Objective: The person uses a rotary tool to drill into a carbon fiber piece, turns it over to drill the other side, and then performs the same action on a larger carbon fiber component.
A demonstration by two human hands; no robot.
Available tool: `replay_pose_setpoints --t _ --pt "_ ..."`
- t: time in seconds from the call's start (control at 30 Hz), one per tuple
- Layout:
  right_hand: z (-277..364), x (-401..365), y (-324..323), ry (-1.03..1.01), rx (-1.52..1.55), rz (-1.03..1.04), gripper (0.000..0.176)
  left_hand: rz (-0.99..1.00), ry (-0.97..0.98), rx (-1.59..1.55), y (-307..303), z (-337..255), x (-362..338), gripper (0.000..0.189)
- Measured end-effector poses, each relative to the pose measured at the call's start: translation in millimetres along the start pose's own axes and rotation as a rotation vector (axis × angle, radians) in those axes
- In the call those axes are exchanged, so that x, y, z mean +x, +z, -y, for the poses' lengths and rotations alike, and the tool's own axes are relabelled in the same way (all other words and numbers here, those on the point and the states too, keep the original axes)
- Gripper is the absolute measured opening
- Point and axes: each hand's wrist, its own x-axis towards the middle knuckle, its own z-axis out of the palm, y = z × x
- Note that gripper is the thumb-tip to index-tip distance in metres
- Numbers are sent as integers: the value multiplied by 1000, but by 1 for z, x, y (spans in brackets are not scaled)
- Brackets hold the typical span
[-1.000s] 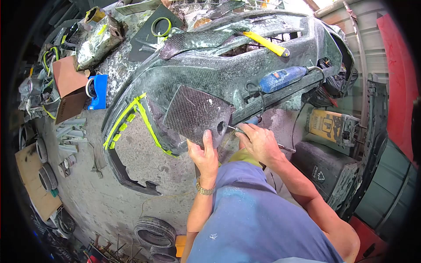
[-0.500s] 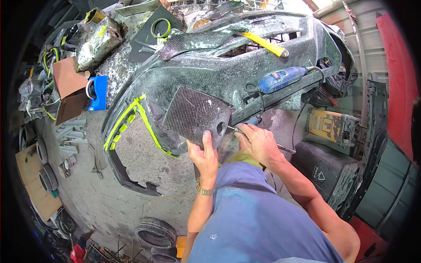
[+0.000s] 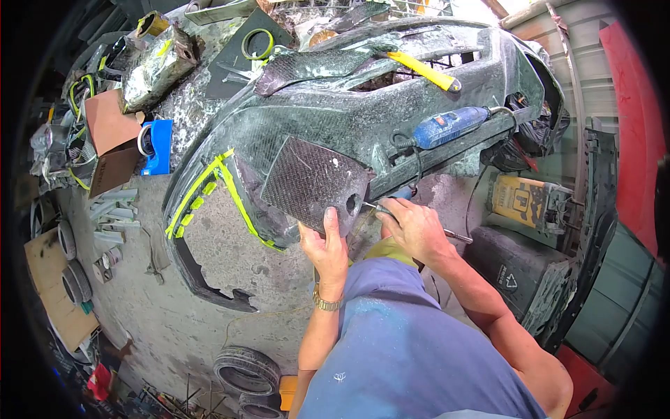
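A flat carbon-fibre plate [image 3: 307,178] with a round hole near its right corner is pinched in my left hand [image 3: 326,244], the thumb lying on its lower edge. My right hand [image 3: 417,227] grips a slim rotary tool handpiece [image 3: 380,207], whose thin bit reaches to the edge of the hole. Behind the handpiece, a flexible shaft [image 3: 457,237] emerges past my wrist. Directly beyond the plate lies a large dusty carbon-fibre car bumper [image 3: 307,126], with bright yellow tape [image 3: 234,192] along its left opening.
On the bumper rest a blue power tool [image 3: 450,127] with a cord and a yellow-handled cutter [image 3: 426,71]. A roll of tape [image 3: 257,44] and a blue tape dispenser [image 3: 160,148] are at the left. Tyres [image 3: 246,370] lie on the floor; a black bin [image 3: 516,269] stands right.
My hands and the plate hold nearly the same position, the right hand shifting very slightly. At the far lower left, something red has moved up and to the left.
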Motion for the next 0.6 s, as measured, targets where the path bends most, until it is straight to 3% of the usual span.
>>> replay_pose_setpoints --t 0.07,0.6 --pt "0 -2 -3 -79 -56 -77 25 0 -12 4 -1 0 -1 30" --pt "-3 2 0 -65 -45 -62 26 -4 3 5 1 -1 0 29"
